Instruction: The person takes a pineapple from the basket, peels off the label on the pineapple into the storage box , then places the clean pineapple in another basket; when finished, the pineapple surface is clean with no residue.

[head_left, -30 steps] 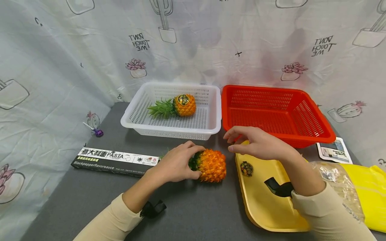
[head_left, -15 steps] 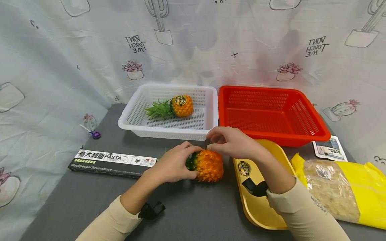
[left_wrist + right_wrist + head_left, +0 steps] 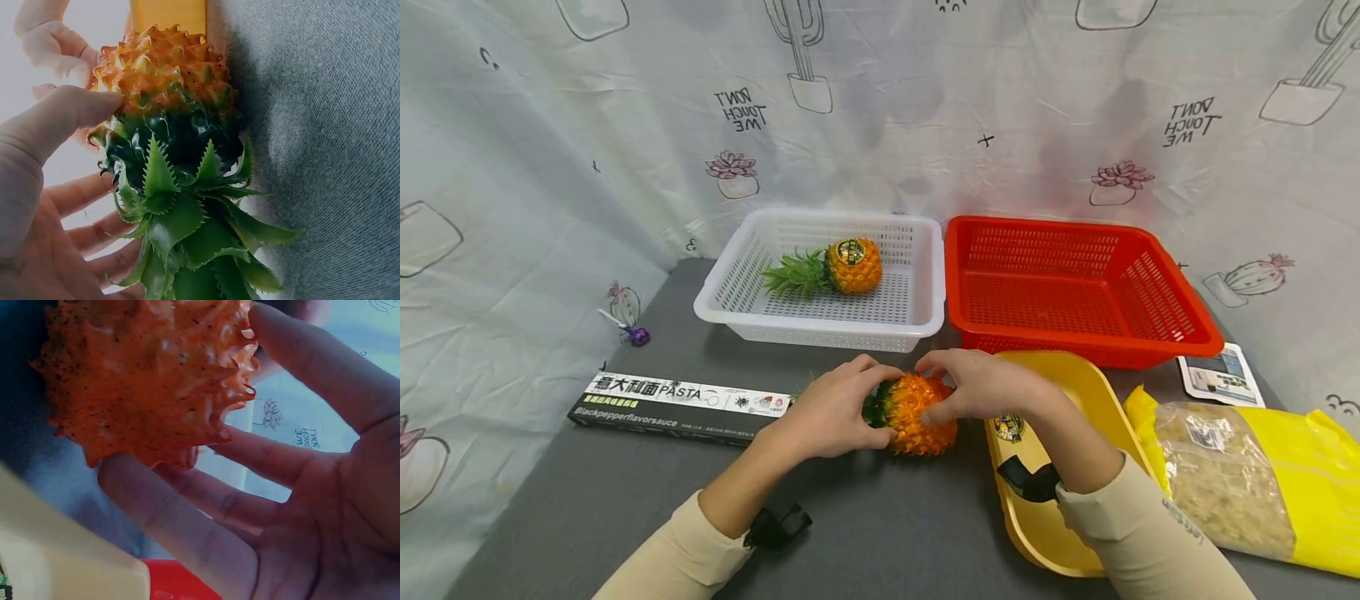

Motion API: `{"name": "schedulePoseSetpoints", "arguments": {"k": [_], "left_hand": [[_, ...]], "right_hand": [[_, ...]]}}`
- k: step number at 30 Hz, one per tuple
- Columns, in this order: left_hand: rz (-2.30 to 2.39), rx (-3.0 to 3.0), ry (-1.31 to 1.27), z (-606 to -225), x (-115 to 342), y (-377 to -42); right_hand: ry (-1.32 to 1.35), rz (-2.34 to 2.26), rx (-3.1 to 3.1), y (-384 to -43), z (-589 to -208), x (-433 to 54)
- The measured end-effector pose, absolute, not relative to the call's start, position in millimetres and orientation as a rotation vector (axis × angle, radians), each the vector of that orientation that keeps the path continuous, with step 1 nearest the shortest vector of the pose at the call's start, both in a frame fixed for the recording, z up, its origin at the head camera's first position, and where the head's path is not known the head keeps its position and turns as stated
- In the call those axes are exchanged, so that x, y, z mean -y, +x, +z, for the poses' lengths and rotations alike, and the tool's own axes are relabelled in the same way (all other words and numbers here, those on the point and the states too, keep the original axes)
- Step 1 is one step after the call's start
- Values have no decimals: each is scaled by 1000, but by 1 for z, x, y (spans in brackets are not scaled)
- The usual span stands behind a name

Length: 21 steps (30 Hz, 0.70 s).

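A toy-like pineapple [image 3: 917,437] with an orange spiky body and green leaves lies on the grey table. My left hand [image 3: 831,412] holds it where body meets leaves; in the left wrist view the thumb presses its side and the fingers spread behind the leaves [image 3: 181,231]. From the right, my right hand [image 3: 981,387] grips the body's rounded end. The right wrist view has thumb and fingers around the orange body [image 3: 144,387], fingertips touching it. Most of the leaves are hidden by the left hand in the head view.
A white basket [image 3: 820,327] holds another pineapple [image 3: 854,267]. Beside it stands a red basket [image 3: 1082,337]. A yellow tray [image 3: 1052,533] lies under my right forearm. A pasta box [image 3: 677,408], a lollipop [image 3: 638,336], a card [image 3: 1221,375] and a yellow bag [image 3: 1225,475] surround the work area.
My right hand has moved left from above the yellow tray onto the pineapple's orange end. My left hand has kept its hold, and the pineapple lies in the same place.
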<state>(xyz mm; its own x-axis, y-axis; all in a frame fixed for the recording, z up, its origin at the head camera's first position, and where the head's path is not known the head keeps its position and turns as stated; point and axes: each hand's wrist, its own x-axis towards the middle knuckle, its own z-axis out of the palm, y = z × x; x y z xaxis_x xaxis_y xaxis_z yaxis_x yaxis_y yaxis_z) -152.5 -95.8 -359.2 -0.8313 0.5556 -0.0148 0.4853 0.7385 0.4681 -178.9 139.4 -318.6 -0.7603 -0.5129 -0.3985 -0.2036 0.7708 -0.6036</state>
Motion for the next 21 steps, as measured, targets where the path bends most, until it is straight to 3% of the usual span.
{"name": "schedulePoseSetpoints", "arguments": {"k": [21], "left_hand": [[760,-2751,814,-360,98,-155]], "right_hand": [[-652,-567,-2469,-174,-330,-130]]}}
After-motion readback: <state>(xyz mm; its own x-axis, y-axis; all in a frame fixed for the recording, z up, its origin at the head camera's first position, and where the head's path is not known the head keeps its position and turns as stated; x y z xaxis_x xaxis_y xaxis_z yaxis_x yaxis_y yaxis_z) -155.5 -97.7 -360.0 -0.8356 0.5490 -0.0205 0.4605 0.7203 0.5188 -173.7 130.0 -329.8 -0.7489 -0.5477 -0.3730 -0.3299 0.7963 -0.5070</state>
